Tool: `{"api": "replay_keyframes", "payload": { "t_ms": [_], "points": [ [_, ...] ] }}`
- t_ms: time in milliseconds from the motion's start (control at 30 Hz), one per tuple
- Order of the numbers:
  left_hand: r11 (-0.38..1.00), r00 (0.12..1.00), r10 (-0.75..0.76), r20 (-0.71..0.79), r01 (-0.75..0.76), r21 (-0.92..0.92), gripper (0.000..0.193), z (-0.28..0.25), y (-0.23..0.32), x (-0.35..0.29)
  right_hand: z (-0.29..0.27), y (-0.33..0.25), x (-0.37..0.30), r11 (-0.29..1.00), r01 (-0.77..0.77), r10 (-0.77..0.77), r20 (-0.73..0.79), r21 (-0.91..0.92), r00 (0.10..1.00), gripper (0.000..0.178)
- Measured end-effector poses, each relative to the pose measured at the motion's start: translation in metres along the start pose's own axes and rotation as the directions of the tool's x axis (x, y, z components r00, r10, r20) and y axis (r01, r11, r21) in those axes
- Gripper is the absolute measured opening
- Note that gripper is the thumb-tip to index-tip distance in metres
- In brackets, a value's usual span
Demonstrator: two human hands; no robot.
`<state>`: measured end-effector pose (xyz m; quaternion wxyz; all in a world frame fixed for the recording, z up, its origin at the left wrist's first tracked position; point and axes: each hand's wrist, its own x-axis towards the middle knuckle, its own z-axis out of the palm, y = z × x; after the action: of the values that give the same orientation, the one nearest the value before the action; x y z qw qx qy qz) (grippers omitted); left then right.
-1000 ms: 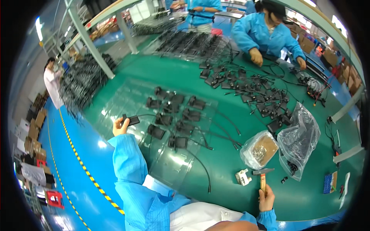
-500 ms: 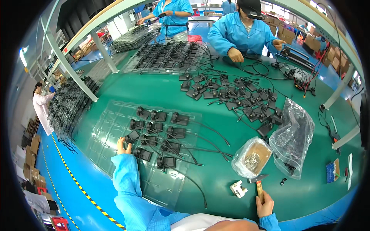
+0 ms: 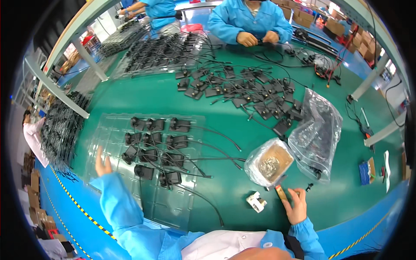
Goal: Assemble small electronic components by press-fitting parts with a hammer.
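My left hand is open, fingers apart, at the left side of a clear plastic tray. Nothing is in it. Rows of black cabled modules sit in the tray to its right. My right hand is open beside a small hammer, its thumb close to the end of the wooden handle. The hammer's head is against the near side of a lined box holding small metal parts. A small white fixture stands left of the hammer.
A pile of black cabled modules lies beyond the box, beside a clear plastic bag. Loaded trays stand at the back left. Across the table a co-worker's hands handle a cable. A blue box sits at right.
My left hand has left the module it was touching and moved left. My right hand has opened off the hammer handle. The whole view has shifted.
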<state>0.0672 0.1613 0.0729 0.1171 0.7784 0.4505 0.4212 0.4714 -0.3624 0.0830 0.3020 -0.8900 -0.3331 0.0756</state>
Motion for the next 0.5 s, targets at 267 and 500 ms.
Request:
{"api": "replay_keyframes", "payload": {
  "t_ms": [267, 500],
  "points": [
    [0.862, 0.928, 0.248, 0.277, -0.081, -0.5, 0.031, 0.083, 0.215, 0.116, 0.014, -0.06, 0.038, 0.866, 0.462, -0.479, 0.056, 0.191, 0.876, 0.029],
    [0.789, 0.831, 0.554, 0.049, -0.505, -0.349, 0.03, 0.328, 0.216, 0.097, 0.05, -0.085, 0.039, 0.783, 0.564, -0.549, -0.135, 0.262, 0.825, 0.017]
  ]
}}
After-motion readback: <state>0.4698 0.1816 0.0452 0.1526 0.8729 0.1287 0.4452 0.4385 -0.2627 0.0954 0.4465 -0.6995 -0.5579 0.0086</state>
